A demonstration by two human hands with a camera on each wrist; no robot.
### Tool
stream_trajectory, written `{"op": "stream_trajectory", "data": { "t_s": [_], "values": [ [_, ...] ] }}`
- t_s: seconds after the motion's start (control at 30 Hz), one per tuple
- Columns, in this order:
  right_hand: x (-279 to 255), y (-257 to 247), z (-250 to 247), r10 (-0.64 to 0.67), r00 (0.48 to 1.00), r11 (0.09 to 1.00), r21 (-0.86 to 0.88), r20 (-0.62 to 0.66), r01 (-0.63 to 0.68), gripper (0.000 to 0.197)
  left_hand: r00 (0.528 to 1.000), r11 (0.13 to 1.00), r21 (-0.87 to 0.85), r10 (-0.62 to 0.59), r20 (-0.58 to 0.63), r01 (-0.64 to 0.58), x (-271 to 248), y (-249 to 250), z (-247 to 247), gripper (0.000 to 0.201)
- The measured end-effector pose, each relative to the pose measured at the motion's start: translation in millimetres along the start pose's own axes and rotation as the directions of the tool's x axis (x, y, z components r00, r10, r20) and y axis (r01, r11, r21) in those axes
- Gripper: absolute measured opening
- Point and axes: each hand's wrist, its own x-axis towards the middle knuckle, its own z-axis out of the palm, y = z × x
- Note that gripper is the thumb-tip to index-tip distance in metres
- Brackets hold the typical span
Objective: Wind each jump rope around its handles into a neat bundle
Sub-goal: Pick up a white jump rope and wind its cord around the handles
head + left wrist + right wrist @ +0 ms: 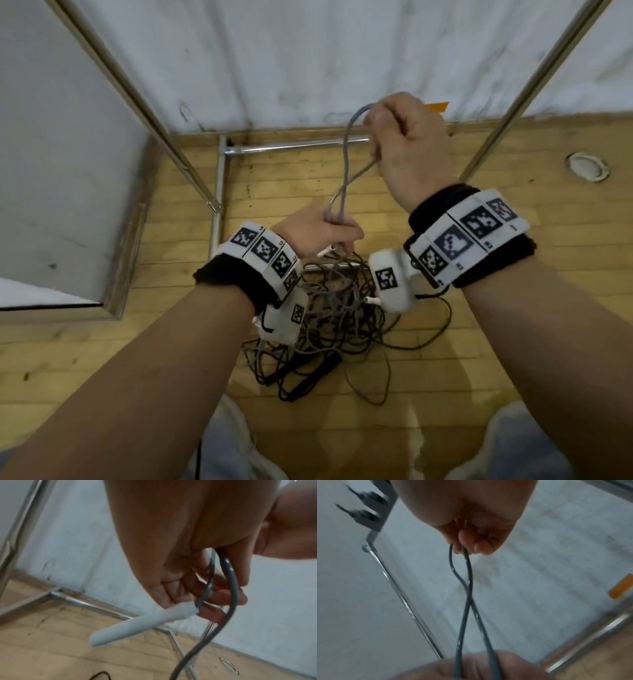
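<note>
A grey jump rope (346,161) runs as a crossed loop between my two hands above the floor. My right hand (399,137) is raised and grips the top of the loop (467,566) in curled fingers. Lower down, my left hand (325,229) holds the rope's two strands (229,580) together with a white handle (137,623) that sticks out below the fingers. A tangled pile of dark and grey ropes (335,308) with black handles (308,373) lies on the wooden floor under my wrists.
A metal frame stands around the spot, with a floor bar (294,147) and slanted legs (527,92) against a white sheet wall (308,51). A white panel (61,154) stands at the left. A round floor fitting (587,166) sits at the right.
</note>
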Motion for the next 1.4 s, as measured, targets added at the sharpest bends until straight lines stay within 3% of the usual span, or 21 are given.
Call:
{"op": "stream_trajectory", "data": {
  "t_s": [0.17, 0.27, 0.33, 0.4, 0.47, 0.5, 0.53, 0.63, 0.73, 0.8, 0.9, 1.03, 1.1, 1.2, 1.33, 1.4],
  "values": [
    [7, -76, -17, -0.014, 0.992, 0.979, 0.199, -0.129, 0.040, 0.020, 0.985, 0.952, 0.305, 0.077, -0.156, -0.026, -39, 39, -15, 0.021],
    [8, -99, -20, 0.032, 0.988, 0.974, 0.225, -0.153, 0.003, 0.013, 0.939, 0.977, 0.192, 0.145, -0.312, -0.087, -64, 60, -25, 0.025],
    [2, -103, -19, 0.147, 0.988, 0.988, 0.055, -0.052, -0.144, 0.044, 0.873, 0.978, 0.136, 0.205, -0.442, -0.161, -85, 75, -35, 0.024],
    [-16, -105, -16, 0.271, 0.949, 0.959, -0.132, 0.159, -0.252, 0.062, 0.813, 0.962, 0.153, 0.274, -0.514, -0.227, -105, 90, -41, 0.026],
    [-38, -107, -10, 0.288, 0.864, 0.953, -0.212, 0.412, -0.216, 0.054, 0.761, 0.942, 0.187, 0.336, -0.555, -0.279, -122, 102, -45, 0.028],
    [-48, -108, -6, 0.262, 0.831, 0.954, -0.264, 0.491, -0.145, 0.038, 0.744, 0.935, 0.181, 0.352, -0.568, -0.304, -129, 107, -46, 0.027],
    [-59, -112, -3, 0.228, 0.820, 0.951, -0.302, 0.525, -0.071, 0.019, 0.733, 0.929, 0.171, 0.364, -0.575, -0.328, -137, 111, -46, 0.027],
    [-71, -115, 4, 0.198, 0.821, 0.927, -0.374, 0.535, 0.020, 0.034, 0.713, 0.920, 0.209, 0.390, -0.583, -0.332, -146, 111, -44, 0.026],
    [-73, -106, 4, 0.258, 0.779, 0.854, -0.512, 0.572, 0.093, 0.032, 0.691, 0.930, 0.203, 0.364, -0.625, -0.306, -144, 104, -45, 0.028],
    [-72, -89, 2, 0.300, 0.764, 0.815, -0.570, 0.572, 0.107, 0.027, 0.647, 0.939, 0.194, 0.336, -0.685, -0.283, -138, 97, -50, 0.028],
    [-56, -67, 1, 0.298, 0.757, 0.847, -0.527, 0.581, 0.070, 0.019, 0.583, 0.955, 0.192, 0.290, -0.759, -0.225, -127, 91, -65, 0.029],
    [-27, -51, 9, 0.283, 0.747, 0.939, -0.333, 0.601, -0.088, 0.025, 0.622, 0.993, 0.113, 0.114, -0.775, -0.041, -103, 74, -68, 0.039],
    [-17, -47, 9, 0.287, 0.802, 0.955, -0.219, 0.523, -0.199, 0.023, 0.647, 0.997, 0.069, 0.038, -0.762, 0.024, -93, 73, -62, 0.043],
    [-9, -40, 6, 0.294, 0.873, 0.956, -0.137, 0.389, -0.261, 0.020, 0.661, 1.000, 0.017, -0.002, -0.750, 0.023, -80, 74, -57, 0.027],
    [-10, -43, 2, 0.322, 0.865, 0.928, 0.051, 0.386, -0.368, 0.022, 0.822, 0.996, 0.083, 0.027, -0.569, 0.024, -71, 77, -44, 0.024],
    [-10, -47, -1, 0.304, 0.887, 0.924, 0.120, 0.347, -0.363, 0.023, 0.869, 0.990, 0.143, 0.073, -0.490, -0.003, -69, 82, -33, 0.028]
  ]
}}
